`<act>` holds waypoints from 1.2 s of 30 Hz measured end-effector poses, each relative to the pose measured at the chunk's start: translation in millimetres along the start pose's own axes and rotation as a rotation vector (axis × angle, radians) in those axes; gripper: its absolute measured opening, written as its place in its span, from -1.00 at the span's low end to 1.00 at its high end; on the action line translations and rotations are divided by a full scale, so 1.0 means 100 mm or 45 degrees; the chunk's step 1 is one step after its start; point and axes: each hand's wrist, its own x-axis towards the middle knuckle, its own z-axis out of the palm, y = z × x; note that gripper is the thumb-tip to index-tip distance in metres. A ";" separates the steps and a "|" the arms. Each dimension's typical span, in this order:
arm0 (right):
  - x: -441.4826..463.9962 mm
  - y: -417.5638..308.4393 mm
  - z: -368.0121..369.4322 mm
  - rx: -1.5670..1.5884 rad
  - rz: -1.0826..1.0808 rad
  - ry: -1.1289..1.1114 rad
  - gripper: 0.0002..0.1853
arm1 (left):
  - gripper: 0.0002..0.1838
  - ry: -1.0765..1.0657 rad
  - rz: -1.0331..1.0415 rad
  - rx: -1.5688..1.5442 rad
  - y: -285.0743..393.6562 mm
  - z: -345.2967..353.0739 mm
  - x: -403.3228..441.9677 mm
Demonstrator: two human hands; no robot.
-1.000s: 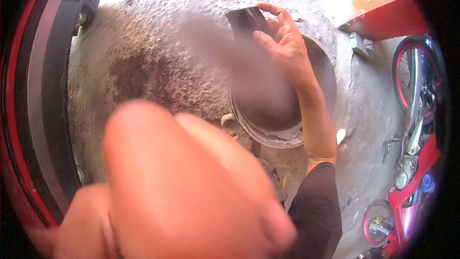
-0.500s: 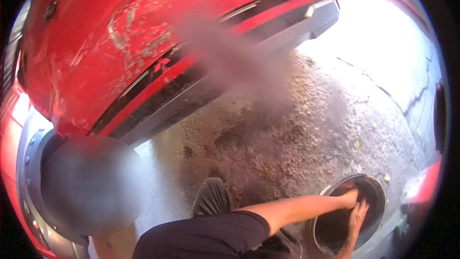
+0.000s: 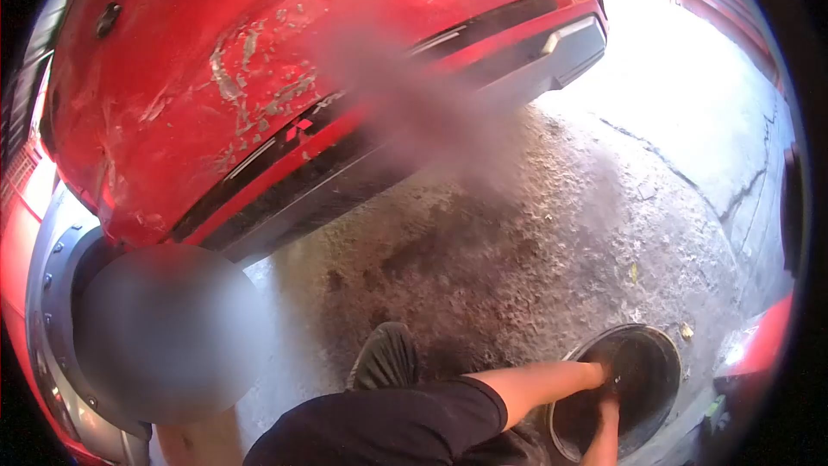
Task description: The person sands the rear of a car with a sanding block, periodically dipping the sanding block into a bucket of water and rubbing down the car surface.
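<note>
Both hands reach down into a round dark bucket [image 3: 677,371] at the lower right. My left hand [image 3: 597,374] comes in from the left on an arm stretched out from a black sleeve. From below, my right hand [image 3: 609,406] enters the same bucket, close to the left one. The fingers of both hands are lost in the dark inside the bucket, and whatever they may hold is hidden. Dark contents around the hands are too dim to make out.
A red vehicle [image 3: 172,60] with worn paint and a dark bumper spans the upper left. Rough, stained ground [image 3: 517,259] lies between it and the bucket. At the lower left is a person's blurred head [image 3: 172,332]. A red object [image 3: 763,336] stands at the right edge.
The view has swung from the bucket and motorcycle to the red vehicle. My right hand, earlier holding a dark block above the bucket, is now inside it. Both hands have sunk deeper.
</note>
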 end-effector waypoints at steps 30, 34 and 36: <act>-0.23 -0.74 -0.76 1.911 0.681 0.309 -0.25 | 0.01 0.150 -1.005 1.139 -2.23 -3.29 -8.23; -0.36 -1.12 -1.33 2.226 0.576 0.556 -0.26 | 0.13 0.058 -1.040 1.209 -2.01 -3.71 -8.35; -0.67 -1.89 -2.00 2.194 0.439 0.886 -0.32 | 0.11 0.323 -0.891 1.295 -2.12 -3.87 -8.47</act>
